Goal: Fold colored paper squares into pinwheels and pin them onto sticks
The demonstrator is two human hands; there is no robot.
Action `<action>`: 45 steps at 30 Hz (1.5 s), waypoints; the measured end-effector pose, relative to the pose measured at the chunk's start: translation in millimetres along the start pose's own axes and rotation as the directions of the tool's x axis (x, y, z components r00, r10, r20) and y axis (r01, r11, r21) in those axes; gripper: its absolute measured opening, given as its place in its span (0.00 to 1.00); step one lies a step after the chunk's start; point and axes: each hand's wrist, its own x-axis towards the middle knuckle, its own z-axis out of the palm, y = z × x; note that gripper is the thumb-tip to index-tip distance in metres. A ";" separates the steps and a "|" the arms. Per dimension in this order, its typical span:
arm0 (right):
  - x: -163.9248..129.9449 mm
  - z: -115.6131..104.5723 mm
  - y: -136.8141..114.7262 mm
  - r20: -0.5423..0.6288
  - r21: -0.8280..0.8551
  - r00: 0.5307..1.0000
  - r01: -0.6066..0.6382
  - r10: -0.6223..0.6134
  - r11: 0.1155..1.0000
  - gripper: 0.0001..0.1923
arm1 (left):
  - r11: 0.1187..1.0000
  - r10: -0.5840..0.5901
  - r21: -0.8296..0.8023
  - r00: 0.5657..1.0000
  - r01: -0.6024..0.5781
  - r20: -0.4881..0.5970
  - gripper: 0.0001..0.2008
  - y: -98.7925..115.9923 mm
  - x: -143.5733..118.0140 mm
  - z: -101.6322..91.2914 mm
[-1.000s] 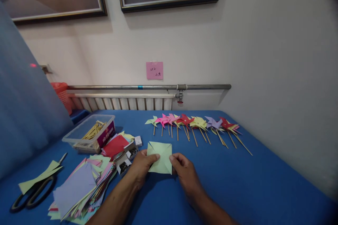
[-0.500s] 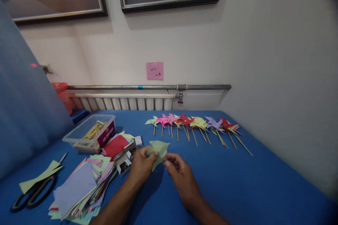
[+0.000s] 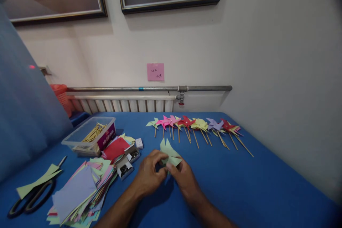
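My left hand [image 3: 149, 175] and my right hand [image 3: 184, 178] meet in the lower middle of the head view, just above the blue table [image 3: 267, 181]. Both pinch a light green cut paper square [image 3: 169, 152], whose flaps are bent up and inward and stick up above my fingertips. Just left of my left hand lie small open boxes of metal pins [image 3: 125, 167].
A row of finished paper pinwheels on sticks [image 3: 197, 126] lies at the back. A clear tub of wooden sticks [image 3: 89, 137], a red paper [image 3: 116, 148], a stack of coloured paper squares [image 3: 77, 192] and black scissors [image 3: 29, 196] sit to the left.
The green square lay flat between my hands a second ago. Its corners are now folded in toward the middle, and both hands have closed together on it.
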 end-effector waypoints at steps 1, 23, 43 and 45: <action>0.2 -1.3 1.3 -0.026 0.008 1.000 -0.009 0.010 1.000 0.32 | 1.000 0.000 0.006 1.000 0.000 0.012 0.14 -0.7 -0.2 0.1; -7.6 5.3 -12.6 0.041 0.293 0.974 -0.225 0.223 0.929 0.31 | 0.741 -0.466 -0.576 0.882 0.345 -0.071 0.25 -24.9 11.9 -4.2; -6.8 2.4 -10.9 0.021 0.261 0.977 -0.210 0.212 0.942 0.30 | 0.702 -0.451 -0.623 0.893 0.345 -0.013 0.22 -22.9 10.2 -1.9; -6.3 1.0 -7.1 -0.005 0.233 0.976 -0.209 0.216 0.950 0.30 | 0.751 -0.439 -0.577 0.896 0.320 -0.074 0.22 -19.8 11.5 -3.7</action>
